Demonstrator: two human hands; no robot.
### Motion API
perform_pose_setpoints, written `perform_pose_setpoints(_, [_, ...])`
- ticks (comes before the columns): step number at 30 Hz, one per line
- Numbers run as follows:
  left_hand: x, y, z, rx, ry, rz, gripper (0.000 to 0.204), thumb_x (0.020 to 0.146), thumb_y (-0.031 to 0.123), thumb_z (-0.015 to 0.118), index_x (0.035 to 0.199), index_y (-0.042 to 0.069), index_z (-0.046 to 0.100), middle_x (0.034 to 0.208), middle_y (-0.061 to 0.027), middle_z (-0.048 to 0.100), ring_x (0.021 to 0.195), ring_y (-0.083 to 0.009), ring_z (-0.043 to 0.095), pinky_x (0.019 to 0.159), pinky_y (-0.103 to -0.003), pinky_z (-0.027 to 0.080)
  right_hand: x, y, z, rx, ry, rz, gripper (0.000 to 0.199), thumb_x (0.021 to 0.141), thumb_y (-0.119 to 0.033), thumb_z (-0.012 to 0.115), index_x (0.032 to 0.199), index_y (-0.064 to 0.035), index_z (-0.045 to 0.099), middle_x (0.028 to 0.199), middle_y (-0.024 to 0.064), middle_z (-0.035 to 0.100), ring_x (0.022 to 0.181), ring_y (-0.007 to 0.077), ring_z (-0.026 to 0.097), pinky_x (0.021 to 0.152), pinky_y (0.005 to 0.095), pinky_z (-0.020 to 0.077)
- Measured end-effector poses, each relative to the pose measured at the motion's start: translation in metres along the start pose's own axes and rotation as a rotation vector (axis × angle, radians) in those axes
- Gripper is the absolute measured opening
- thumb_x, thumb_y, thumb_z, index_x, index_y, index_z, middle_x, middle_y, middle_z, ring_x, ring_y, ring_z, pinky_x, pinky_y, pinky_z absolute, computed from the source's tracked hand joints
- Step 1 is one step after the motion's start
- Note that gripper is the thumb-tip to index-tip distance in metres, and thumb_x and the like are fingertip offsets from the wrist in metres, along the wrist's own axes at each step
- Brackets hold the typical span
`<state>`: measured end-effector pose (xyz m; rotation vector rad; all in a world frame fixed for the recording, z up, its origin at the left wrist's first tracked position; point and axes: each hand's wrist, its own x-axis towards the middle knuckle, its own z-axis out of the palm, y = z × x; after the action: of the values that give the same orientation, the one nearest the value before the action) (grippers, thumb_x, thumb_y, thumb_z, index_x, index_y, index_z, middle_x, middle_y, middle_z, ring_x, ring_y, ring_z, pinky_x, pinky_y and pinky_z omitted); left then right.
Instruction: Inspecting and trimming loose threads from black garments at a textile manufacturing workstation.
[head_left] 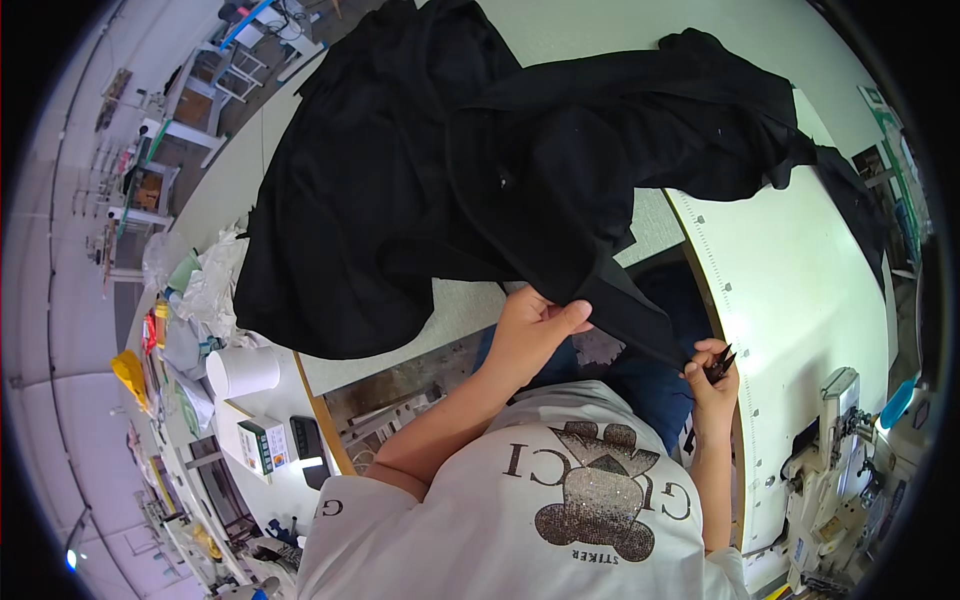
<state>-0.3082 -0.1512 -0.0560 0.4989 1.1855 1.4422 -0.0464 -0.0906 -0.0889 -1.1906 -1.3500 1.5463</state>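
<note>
A large piece of black cloth lies in loose folds across the table and hangs toward me over its near edge. My left hand pinches the cloth's hanging edge between thumb and fingers. Farther down that strip, my right hand grips the narrow end with closed fingertips. Two dark pointed tips stick out of the same hand, like the blades of small thread snips; their handles are hidden in the palm. Between the hands the strip is drawn fairly straight.
On the right stands a sewing machine on a pale table. A white cylinder, a small box and a dark phone-like object are at the left. Crumpled clear plastic lies beyond them.
</note>
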Motion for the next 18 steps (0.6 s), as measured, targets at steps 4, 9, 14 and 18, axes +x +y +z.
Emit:
perform_pose_setpoints(4, [0.005, 0.011, -0.012, 0.012, 0.058, 0.042, 0.021, 0.090, 0.009, 0.059, 0.110, 0.003, 0.057, 0.102, -0.0074, 0.063, 0.092, -0.0145, 0.062, 0.079, -0.030, 0.054, 0.003, 0.015, -0.002, -0.017, 0.012, 0.041, 0.025, 0.080, 0.004, 0.061, 0.103, -0.0025, 0.054, 0.070, -0.0003, 0.052, 0.065, 0.0067, 0.050, 0.063, 0.0191, 0.0405])
perform_pose_setpoints(9, [0.017, 0.009, -0.032, -0.106, 0.040, 0.031, 0.016, 0.091, 0.012, 0.056, 0.106, 0.005, 0.056, 0.096, -0.0054, 0.064, 0.087, -0.0139, 0.063, 0.078, -0.029, 0.055, 0.007, 0.024, -0.004, -0.028, 0.033, 0.055, 0.025, 0.081, 0.004, 0.062, 0.103, -0.0025, 0.054, 0.071, -0.0004, 0.053, 0.066, 0.0069, 0.051, 0.064, 0.0190, 0.0398])
perform_pose_setpoints(14, [0.030, 0.017, -0.030, -0.237, 0.003, -0.081, 0.012, 0.092, 0.011, 0.053, 0.103, 0.006, 0.054, 0.091, -0.0047, 0.061, 0.079, -0.0130, 0.062, 0.076, -0.030, 0.055, 0.007, 0.025, -0.015, -0.078, 0.049, 0.089, 0.025, 0.080, 0.005, 0.061, 0.103, -0.0017, 0.054, 0.071, -0.0001, 0.053, 0.067, 0.0074, 0.051, 0.065, 0.0192, 0.0404])
perform_pose_setpoints(18, [0.035, 0.013, -0.025, -0.215, -0.075, -0.073, 0.015, 0.092, 0.006, 0.049, 0.106, 0.004, 0.053, 0.096, -0.0083, 0.063, 0.083, -0.0175, 0.066, 0.076, -0.033, 0.057, 0.005, 0.021, -0.013, -0.146, 0.031, 0.119, 0.025, 0.081, 0.002, 0.061, 0.105, -0.0023, 0.054, 0.074, -0.0011, 0.051, 0.070, 0.0078, 0.050, 0.069, 0.0196, 0.0407])
